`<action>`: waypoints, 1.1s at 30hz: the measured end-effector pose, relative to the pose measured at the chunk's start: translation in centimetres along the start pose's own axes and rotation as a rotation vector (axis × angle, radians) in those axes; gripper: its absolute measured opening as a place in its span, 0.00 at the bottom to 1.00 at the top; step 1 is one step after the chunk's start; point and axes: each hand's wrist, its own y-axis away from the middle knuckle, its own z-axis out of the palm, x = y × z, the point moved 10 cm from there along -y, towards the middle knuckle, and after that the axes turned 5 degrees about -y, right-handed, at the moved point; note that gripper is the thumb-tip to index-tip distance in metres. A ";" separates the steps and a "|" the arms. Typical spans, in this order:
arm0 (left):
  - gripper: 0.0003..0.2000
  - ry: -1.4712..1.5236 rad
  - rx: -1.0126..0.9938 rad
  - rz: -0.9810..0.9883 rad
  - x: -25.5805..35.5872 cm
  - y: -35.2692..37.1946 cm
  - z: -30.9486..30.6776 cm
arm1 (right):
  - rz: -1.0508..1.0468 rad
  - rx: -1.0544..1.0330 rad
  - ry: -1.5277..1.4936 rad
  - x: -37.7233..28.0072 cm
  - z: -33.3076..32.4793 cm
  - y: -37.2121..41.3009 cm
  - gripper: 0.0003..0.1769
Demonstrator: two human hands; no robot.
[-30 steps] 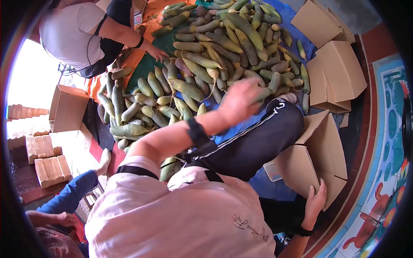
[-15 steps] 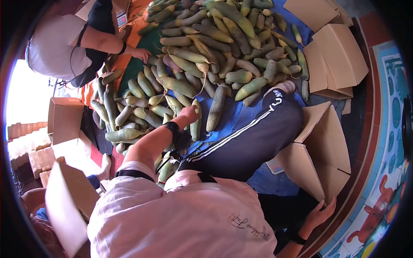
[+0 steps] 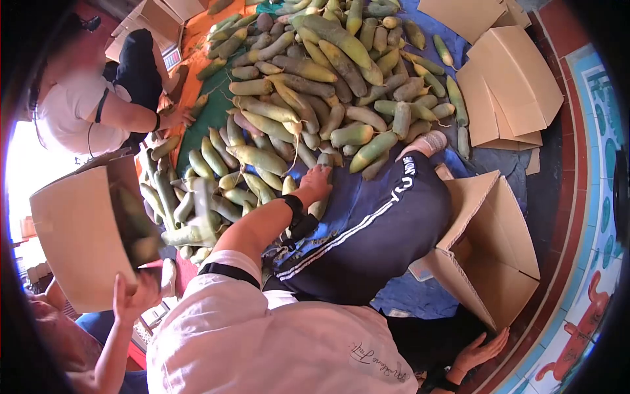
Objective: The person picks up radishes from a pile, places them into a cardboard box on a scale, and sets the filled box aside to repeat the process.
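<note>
My left hand [image 3: 316, 184] is closed round a green radish [image 3: 318, 209] on the blue sheet, with one end of it showing past my fingers. Just left of it lies another radish [image 3: 289, 186], at the near edge of a big pile of green radishes [image 3: 328, 79]. At the lower right my right hand [image 3: 482, 351] grips the bottom edge of an open cardboard box [image 3: 502, 276]. The box is tilted on its side beside my bent leg, its mouth facing the pile, and its visible inside walls are bare.
A co-worker [image 3: 85, 111] crouches at upper left, one hand by the pile. At lower left another person's hands [image 3: 134, 295] hold up a box [image 3: 79, 236] with radishes inside. More open boxes [image 3: 505, 85] stand at upper right, by a tiled edge [image 3: 567, 131].
My left hand has let go of one radish and moved right onto another. At the left, the other person's box has been raised and radishes now show in it. The co-worker's hand moved left.
</note>
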 end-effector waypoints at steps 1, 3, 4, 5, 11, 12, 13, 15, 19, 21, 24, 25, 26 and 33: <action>0.31 0.021 -0.006 0.013 0.2 0.0 0.0 | -0.028 0.008 0.013 -0.2 0.0 0.0 0.27; 0.31 0.038 0.008 0.029 0.6 0.1 0.3 | -0.038 -0.002 0.011 0.0 0.4 0.0 0.27; 0.31 0.032 0.009 0.024 0.6 0.0 0.6 | -0.037 -0.004 0.003 0.0 0.5 0.0 0.27; 0.31 0.052 0.017 0.041 0.6 -0.1 0.8 | -0.030 -0.006 0.006 0.0 0.5 0.1 0.27; 0.30 0.003 0.073 0.082 1.8 1.8 -0.8 | -0.057 0.009 0.005 -0.2 0.3 0.1 0.26; 0.30 -0.045 0.062 0.063 1.8 2.2 -1.2 | -0.057 0.010 0.002 -0.3 0.3 0.2 0.26; 0.30 -0.049 0.062 0.062 1.7 2.5 -1.4 | -0.055 0.009 -0.001 -0.3 0.2 0.2 0.26; 0.30 -0.148 0.016 0.050 1.0 2.8 -1.2 | -0.056 0.010 -0.010 -0.2 0.2 0.3 0.26; 0.30 -0.279 -0.047 -0.009 -1.3 3.5 -0.9 | -0.047 0.018 -0.022 -0.1 0.1 0.4 0.26; 0.31 -0.331 -0.057 -0.029 -2.9 3.6 -0.5 | -0.042 0.029 -0.037 0.0 0.0 0.4 0.25; 0.28 -0.362 0.000 -0.021 -4.3 4.3 -1.2 | -0.041 0.039 -0.041 0.0 -0.1 0.4 0.25; 0.27 -0.387 0.044 0.000 -4.4 4.6 -1.9 | -0.038 0.039 -0.042 0.1 -0.1 0.4 0.25; 0.27 -0.390 0.044 0.001 -4.7 4.6 -2.2 | -0.038 0.040 -0.044 0.1 -0.2 0.4 0.25; 0.18 -0.468 0.424 0.008 -5.4 5.3 -12.3 | -0.014 0.045 -0.041 0.4 -0.1 0.7 0.26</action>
